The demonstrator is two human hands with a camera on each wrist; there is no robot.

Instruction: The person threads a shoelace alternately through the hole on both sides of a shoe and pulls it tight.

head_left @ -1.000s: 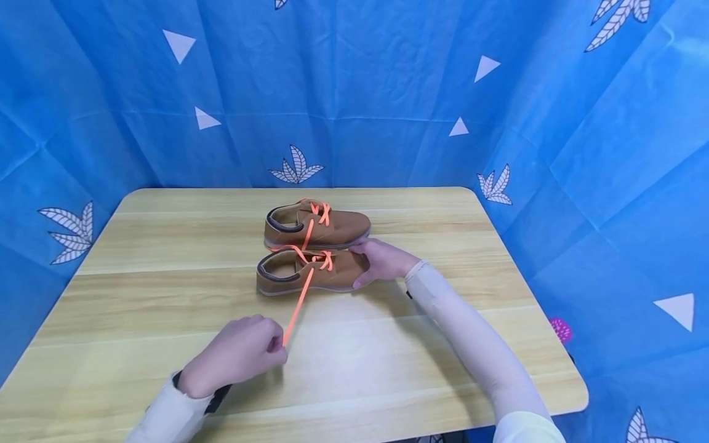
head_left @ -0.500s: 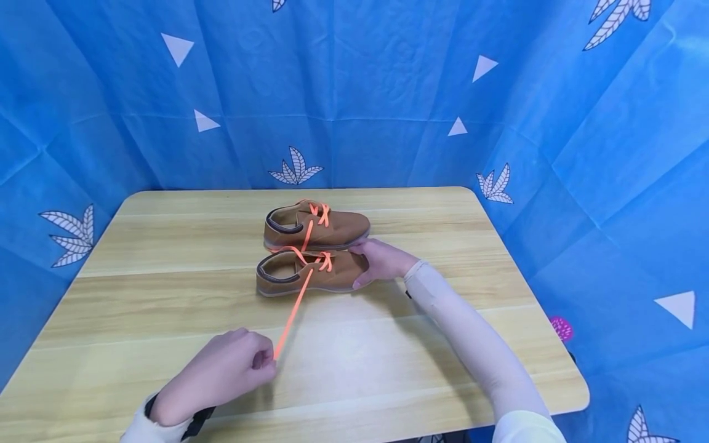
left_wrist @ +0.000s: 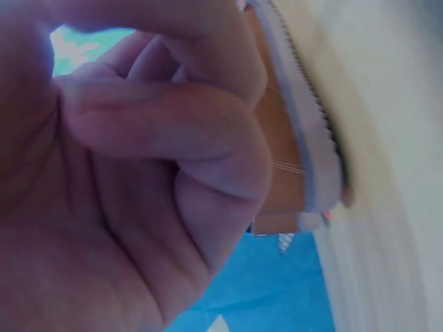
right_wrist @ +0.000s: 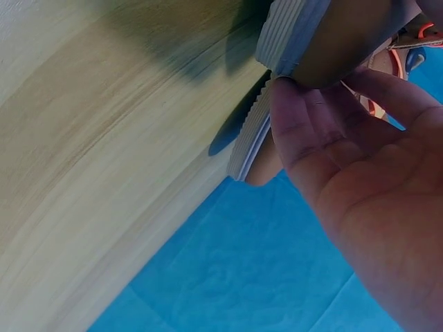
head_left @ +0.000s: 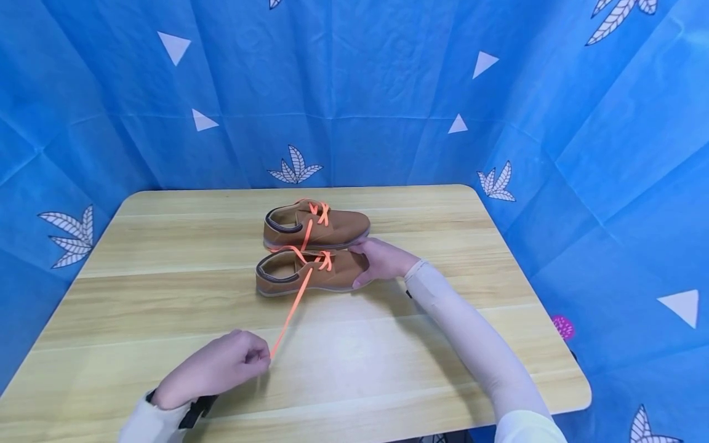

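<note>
Two brown lace-up shoes stand side by side on the table, toes to the right. My left hand [head_left: 218, 363] pinches an orange shoelace [head_left: 290, 314] with curled fingers. That lace runs taut and slanting from the eyelets of the near shoe [head_left: 346, 266] toward me. In the left wrist view the curled fingers [left_wrist: 173, 131] hide the lace end. Around the toe of the near shoe my right hand [head_left: 382, 258] grips, thumb on the near side and fingers on the far side. Behind it stands the far shoe [head_left: 346, 227], laced in orange.
Both shoes rest on a light wooden table [head_left: 166, 277] with rounded corners. A blue curtain [head_left: 332, 92] printed with leaves and white triangles hangs behind the table and along its sides. A loose orange lace [head_left: 307, 237] lies between the shoes.
My left hand has drawn back toward me and to the left, and more of the lace stretches between it and the shoe. The right hand and both shoes have stayed in place.
</note>
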